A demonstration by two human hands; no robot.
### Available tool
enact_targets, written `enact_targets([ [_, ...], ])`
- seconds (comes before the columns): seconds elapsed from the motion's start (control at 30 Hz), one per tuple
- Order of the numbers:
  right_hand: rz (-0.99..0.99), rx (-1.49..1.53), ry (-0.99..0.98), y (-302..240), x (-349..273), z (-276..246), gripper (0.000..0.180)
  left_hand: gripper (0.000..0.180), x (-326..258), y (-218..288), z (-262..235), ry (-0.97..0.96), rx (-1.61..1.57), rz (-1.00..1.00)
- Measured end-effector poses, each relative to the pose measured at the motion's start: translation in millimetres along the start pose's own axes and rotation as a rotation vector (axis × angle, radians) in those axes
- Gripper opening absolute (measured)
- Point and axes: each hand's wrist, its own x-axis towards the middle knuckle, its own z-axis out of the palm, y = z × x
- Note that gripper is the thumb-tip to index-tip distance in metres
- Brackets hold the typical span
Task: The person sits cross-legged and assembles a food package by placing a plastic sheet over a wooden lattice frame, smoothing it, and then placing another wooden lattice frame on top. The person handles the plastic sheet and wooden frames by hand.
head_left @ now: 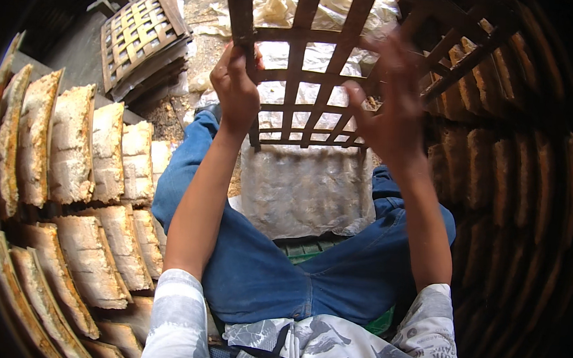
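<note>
A dark lattice tray of crossed flat slats is held up on edge in front of me. My left hand is closed around its left side bar. Over the tray's right part is my right hand, blurred by motion, its thumb spread away from the raised fingers; it does not grip the tray. Between my knees, below the tray's lower edge, lies a flat slab covered in clear wrinkled plastic. What lies under the plastic is too blurred to make out.
Rows of pale, crumbly slabs stand on edge at my left. More slabs fill the shadowed right side. At the far left lies a stack of lattice trays. Crumpled plastic sheets spread over the floor ahead.
</note>
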Motion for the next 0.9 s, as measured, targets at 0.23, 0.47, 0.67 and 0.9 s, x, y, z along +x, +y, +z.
enact_targets([
  [0.23, 0.160, -0.405, -0.398, 1.8, -55.3, 35.9, 0.085, 0.041, -0.3, -1.0, 3.5, -0.045, 0.059, 0.022],
  [0.47, 0.368, 0.184, -1.779, -30.2, -129.6, 40.3, 0.063, 0.045, 5.0, -11.1, 3.4, -0.013, 0.040, 0.042],
  [0.67, 0.203, 0.208, -0.264, 12.5, -37.2, -6.2, 0.051, 0.046, 6.5, -14.2, 0.8, -0.023, 0.048, 0.121],
  [0.9, 0.161, -0.152, -0.252, 14.9, -66.2, 28.5, 0.076, 0.045, 5.6, -10.4, 5.0, -0.022, 0.046, 0.066],
])
